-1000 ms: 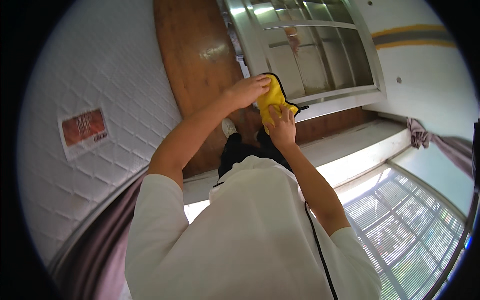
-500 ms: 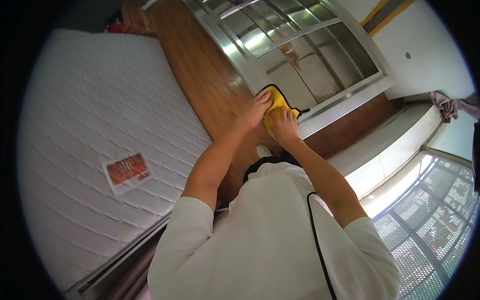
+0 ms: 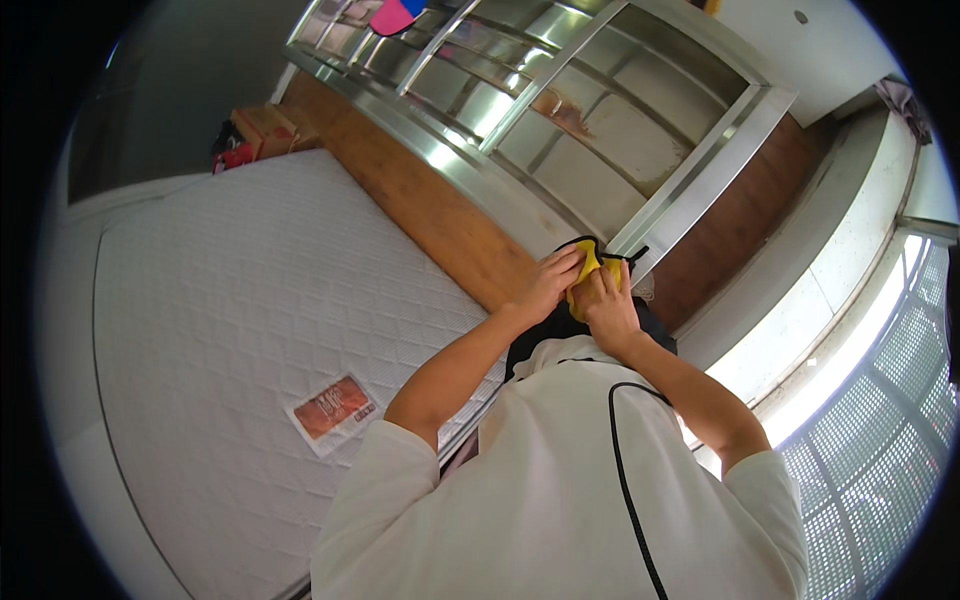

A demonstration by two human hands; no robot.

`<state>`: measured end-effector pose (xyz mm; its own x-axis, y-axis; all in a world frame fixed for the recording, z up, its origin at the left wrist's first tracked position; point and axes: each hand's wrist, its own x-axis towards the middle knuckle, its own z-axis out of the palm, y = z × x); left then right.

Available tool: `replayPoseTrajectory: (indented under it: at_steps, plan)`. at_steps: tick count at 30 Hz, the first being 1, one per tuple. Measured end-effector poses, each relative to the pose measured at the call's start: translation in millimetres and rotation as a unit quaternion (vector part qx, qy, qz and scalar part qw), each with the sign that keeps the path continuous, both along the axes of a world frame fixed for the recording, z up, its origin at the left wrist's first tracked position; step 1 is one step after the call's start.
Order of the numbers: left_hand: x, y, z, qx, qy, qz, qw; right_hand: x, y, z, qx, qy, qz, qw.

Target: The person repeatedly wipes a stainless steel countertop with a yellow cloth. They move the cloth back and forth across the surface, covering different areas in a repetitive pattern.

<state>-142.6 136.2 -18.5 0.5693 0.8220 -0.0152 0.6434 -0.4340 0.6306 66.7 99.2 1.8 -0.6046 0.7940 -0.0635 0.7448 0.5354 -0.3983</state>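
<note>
A yellow cloth with black edging (image 3: 589, 262) is bunched up between my two hands, at the near corner of a shiny metal frame (image 3: 722, 150) with crossbars. My left hand (image 3: 546, 285) has its fingers closed over the cloth's left part. From the right, my right hand (image 3: 611, 315) grips the cloth with bent fingers. A black tab of the cloth sticks out past my right fingertips. Whether the cloth touches the metal corner I cannot tell.
On the left lies a white quilted mattress (image 3: 230, 300) with a red and white packet (image 3: 332, 411). Brown boxes (image 3: 266, 131) stand beyond it. Wooden floor (image 3: 420, 215) runs between mattress and frame. At right are a curved white ledge (image 3: 770, 330) and a perforated screen (image 3: 870, 440).
The view has turned, bringing a pink and blue thing in at the top. My hands and the cloth have moved to the frame's near corner, and the cloth is more bunched.
</note>
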Motion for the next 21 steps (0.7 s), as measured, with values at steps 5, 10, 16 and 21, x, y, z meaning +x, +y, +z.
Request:
replayPoseTrajectory:
  at_steps: [5, 10, 16, 21]
  plan:
    - [-67, 50, -8, 0.027, 0.051, -0.055, 0.997, -37, 18, 0, -0.003, -0.006, -0.044, 0.999]
    - [-170, 128, -7, -0.017, 0.004, -0.002, 1.0, -121, 66, -3, -0.004, -0.019, -0.098, 0.995]
    - [-270, 211, -5, -0.017, -0.004, 0.012, 1.0, -259, 164, 5, 0.018, -0.047, -0.15, 0.987]
    - [-292, 229, -17, 0.072, -0.033, 0.014, 0.997, -335, 221, -6, -0.035, -0.126, -0.121, 0.984]
